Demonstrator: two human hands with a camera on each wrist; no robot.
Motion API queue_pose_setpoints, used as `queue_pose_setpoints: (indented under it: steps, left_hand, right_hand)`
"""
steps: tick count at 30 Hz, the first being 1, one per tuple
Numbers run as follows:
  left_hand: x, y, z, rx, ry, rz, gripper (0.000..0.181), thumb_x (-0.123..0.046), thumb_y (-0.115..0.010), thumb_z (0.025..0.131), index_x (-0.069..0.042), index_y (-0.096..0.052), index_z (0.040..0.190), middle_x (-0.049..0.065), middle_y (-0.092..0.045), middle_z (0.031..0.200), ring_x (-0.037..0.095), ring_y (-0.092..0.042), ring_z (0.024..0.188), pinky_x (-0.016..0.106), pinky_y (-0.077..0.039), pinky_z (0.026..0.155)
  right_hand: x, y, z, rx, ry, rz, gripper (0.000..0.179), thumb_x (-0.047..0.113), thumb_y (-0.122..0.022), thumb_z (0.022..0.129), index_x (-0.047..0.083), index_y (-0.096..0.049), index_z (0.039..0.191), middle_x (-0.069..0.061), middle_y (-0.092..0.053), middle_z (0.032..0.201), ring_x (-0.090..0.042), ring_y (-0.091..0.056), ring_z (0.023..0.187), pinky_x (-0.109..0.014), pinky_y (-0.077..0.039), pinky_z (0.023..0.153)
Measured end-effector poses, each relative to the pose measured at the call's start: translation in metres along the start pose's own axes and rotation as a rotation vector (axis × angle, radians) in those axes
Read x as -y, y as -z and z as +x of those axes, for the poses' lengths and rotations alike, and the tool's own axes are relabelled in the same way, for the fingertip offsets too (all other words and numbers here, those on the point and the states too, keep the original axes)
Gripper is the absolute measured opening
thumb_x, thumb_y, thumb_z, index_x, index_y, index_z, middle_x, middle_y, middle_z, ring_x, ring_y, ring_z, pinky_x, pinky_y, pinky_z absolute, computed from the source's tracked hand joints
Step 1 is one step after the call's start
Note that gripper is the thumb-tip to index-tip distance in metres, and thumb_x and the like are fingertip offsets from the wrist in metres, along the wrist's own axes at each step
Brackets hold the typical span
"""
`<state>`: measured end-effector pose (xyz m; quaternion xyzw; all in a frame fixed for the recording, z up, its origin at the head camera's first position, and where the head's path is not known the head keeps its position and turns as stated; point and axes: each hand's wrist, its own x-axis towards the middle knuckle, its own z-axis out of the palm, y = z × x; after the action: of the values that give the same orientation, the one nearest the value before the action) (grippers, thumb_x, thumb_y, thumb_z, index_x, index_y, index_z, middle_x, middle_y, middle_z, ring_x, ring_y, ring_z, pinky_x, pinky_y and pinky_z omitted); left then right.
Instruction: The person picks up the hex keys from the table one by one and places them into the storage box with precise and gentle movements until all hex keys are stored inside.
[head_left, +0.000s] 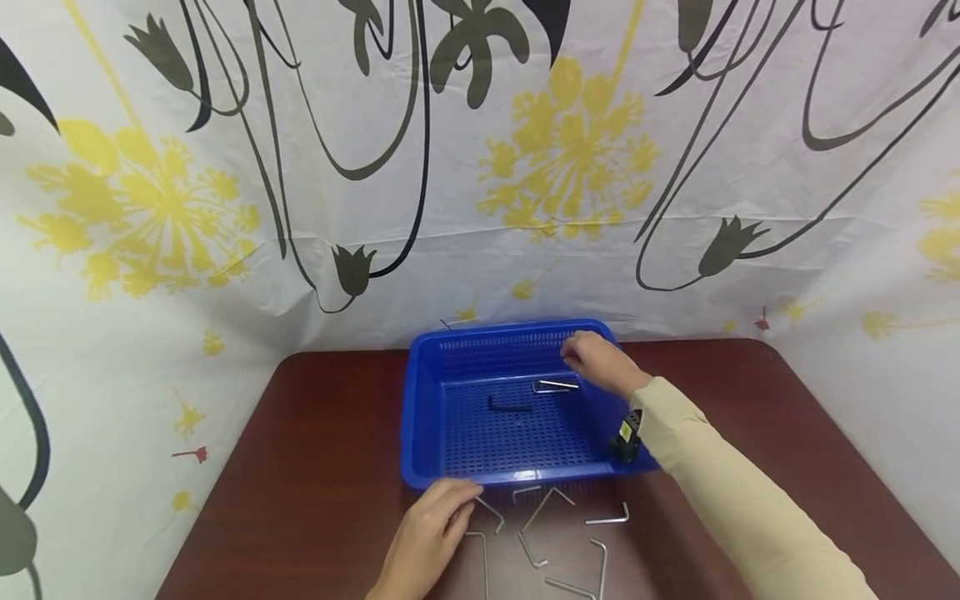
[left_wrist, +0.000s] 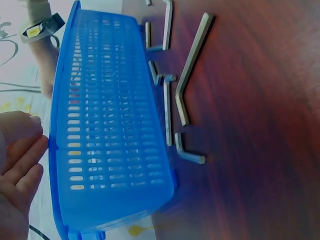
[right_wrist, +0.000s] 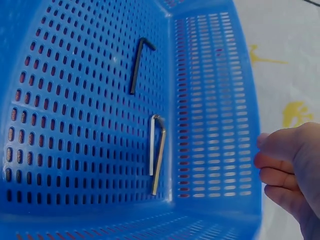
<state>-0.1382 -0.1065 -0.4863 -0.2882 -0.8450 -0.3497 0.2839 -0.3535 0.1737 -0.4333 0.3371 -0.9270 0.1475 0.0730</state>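
Closest on my feed, silver L-shaped metal hex keys (head_left: 607, 522) lie scattered on the reddish-brown table (head_left: 330, 458). L hand (head_left: 426, 533) is by the near rim of the blue perforated plastic basket (head_left: 517, 478), fingers relaxed, nothing held; can't tell if it's touching. Inside I see 1 black hex key (head_left: 512, 408), then 2 silver ones (right_wrist: 158, 162) together nr the far wall. R hand (head_left: 600, 364) is at the far rim, fingers loosely bent, nothing held AFAICT. Behind: white cloth (head_left: 450, 192) w/ floral print.
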Motion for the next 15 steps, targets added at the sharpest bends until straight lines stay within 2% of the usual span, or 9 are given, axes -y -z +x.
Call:
queue_pose_setpoints:
  steps: [4,9,12,15]
  left_hand:
    - [-0.005,0.0,-0.005,0.021,-0.027,0.0,0.028,0.003,-0.068,0.074,-0.008,-0.066,0.1,-0.002,-0.063,0.1,0.012,-0.059,0.094,0.016,-0.043,0.087]
    - [-0.005,-0.003,-0.012,0.046,-0.022,-0.001,0.027,0.002,-0.07,0.073,-0.008,-0.066,0.098,-0.005,-0.061,0.096,0.009,-0.058,0.09,0.015,-0.043,0.084]
    - [-0.003,-0.007,-0.017,0.076,-0.001,0.028,0.029,0.001,-0.073,0.07,-0.008,-0.067,0.096,-0.006,-0.061,0.093,0.008,-0.058,0.087,0.016,-0.044,0.081]
    - [-0.001,-0.011,-0.023,0.138,0.036,0.065,0.027,-0.002,-0.075,0.07,-0.009,-0.067,0.095,-0.007,-0.061,0.091,0.007,-0.058,0.085,0.018,-0.046,0.078]
  right_hand:
    - [0.006,0.006,-0.006,0.011,-0.001,-0.012,0.008,0.004,-0.063,0.084,0.001,-0.067,0.09,-0.009,-0.061,0.086,-0.026,-0.057,0.083,-0.039,-0.048,0.074]
    - [0.016,0.014,-0.013,0.018,-0.009,-0.013,0.009,0.005,-0.063,0.085,0.001,-0.067,0.092,-0.008,-0.06,0.088,-0.026,-0.056,0.086,-0.039,-0.047,0.076]
    - [0.022,0.018,-0.018,0.006,0.006,-0.022,0.01,0.005,-0.064,0.085,0.001,-0.066,0.093,-0.008,-0.06,0.088,-0.026,-0.056,0.087,-0.039,-0.047,0.077]
    - [0.026,0.02,-0.024,-0.008,0.022,-0.027,0.01,0.005,-0.064,0.084,0.001,-0.066,0.093,-0.008,-0.06,0.088,-0.026,-0.056,0.087,-0.038,-0.047,0.077]
